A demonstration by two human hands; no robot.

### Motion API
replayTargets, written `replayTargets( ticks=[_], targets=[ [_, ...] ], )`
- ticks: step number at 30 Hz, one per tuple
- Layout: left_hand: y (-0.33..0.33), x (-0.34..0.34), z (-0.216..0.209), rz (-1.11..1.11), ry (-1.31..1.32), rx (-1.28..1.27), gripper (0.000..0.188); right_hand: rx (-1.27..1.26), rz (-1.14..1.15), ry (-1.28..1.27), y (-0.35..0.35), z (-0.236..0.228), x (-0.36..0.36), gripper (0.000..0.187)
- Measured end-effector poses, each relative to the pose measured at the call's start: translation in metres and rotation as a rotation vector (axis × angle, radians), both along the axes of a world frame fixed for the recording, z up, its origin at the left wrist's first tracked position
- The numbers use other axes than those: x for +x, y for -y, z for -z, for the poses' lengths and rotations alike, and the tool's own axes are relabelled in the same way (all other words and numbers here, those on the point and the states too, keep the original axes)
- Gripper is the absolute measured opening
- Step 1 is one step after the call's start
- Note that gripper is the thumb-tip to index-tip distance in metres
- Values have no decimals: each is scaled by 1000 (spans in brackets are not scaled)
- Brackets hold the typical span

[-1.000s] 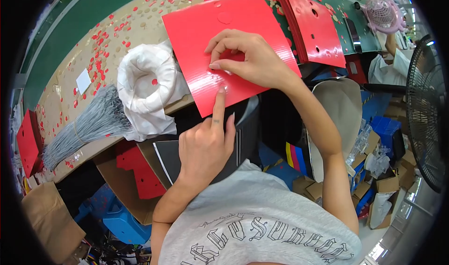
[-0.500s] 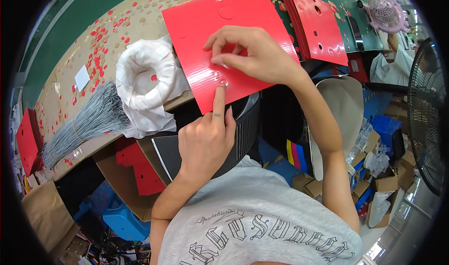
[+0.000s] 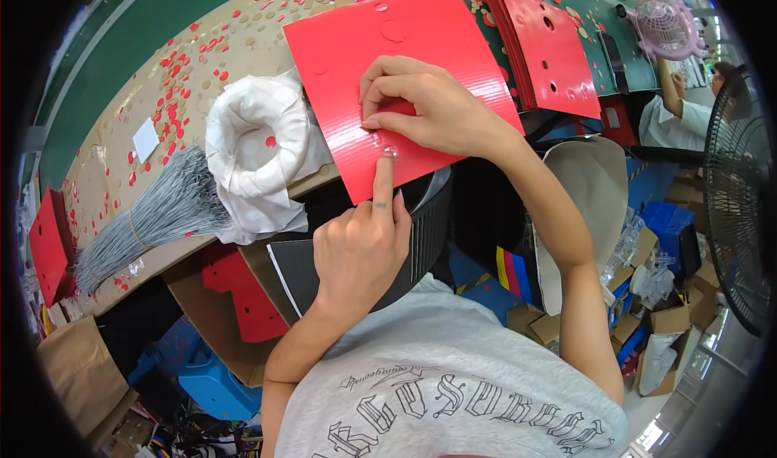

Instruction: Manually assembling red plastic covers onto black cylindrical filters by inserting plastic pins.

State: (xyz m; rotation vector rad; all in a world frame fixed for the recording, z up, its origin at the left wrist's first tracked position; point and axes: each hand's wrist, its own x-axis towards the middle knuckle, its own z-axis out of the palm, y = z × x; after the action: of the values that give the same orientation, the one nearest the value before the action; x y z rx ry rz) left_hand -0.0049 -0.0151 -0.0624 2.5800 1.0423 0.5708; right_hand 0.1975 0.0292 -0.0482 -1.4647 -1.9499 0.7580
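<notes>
A shiny red corrugated plastic sheet (image 3: 477, 53) lies tilted in front of me, marked with round cut outlines. My left hand (image 3: 360, 243) reaches its near edge, index finger stretched out and thumb apart. That fingertip touches the sheet beside a small clear round spot (image 3: 390, 150), perhaps a disc or a hole. Over the sheet's middle, my right hand (image 3: 433, 106) has thumb and index finger pinched together. Whatever lies between those fingertips, if anything, is too small to make out.
Left of the sheet stand a white cloth-lined ring-shaped container (image 3: 259, 138) and a bundle of grey wires (image 3: 154, 215). Red and tan discs (image 3: 170, 110) litter the table. Stacked red sheets (image 3: 550, 49), a pink fan (image 3: 665, 25) and a black fan (image 3: 732, 199) are at right.
My right hand has come slightly nearer to me, and its thumb and index finger have closed together. My left index finger stays at the sheet's near part.
</notes>
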Motion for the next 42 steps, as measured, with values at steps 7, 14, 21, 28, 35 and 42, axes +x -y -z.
replayTargets(
  ticks=[7, 14, 21, 28, 35, 42],
  targets=[
    [1, 0, -3, 1, -6, -19, 49, 12, -98, 18, -4, -4, 6, 11],
    [-1, 0, 0, -10, 5, 0, 51, -64, -94, -50, -9, -5, 7, 11],
    [-2, 3, -3, -8, 26, -7, 51, 5, -40, 48, -10, 0, 5, 13],
    [-1, 1, -2, -6, 29, -3, 51, 331, 163, 163, 4, 6, 6, 20],
    [2, 2, -3, -20, 64, -57, 56, 495, 274, 510, -9, 20, 46, 31],
    [0, 1, 0, -19, 54, -61, 57, 421, 306, 636, -22, 12, 46, 30]
  ],
)
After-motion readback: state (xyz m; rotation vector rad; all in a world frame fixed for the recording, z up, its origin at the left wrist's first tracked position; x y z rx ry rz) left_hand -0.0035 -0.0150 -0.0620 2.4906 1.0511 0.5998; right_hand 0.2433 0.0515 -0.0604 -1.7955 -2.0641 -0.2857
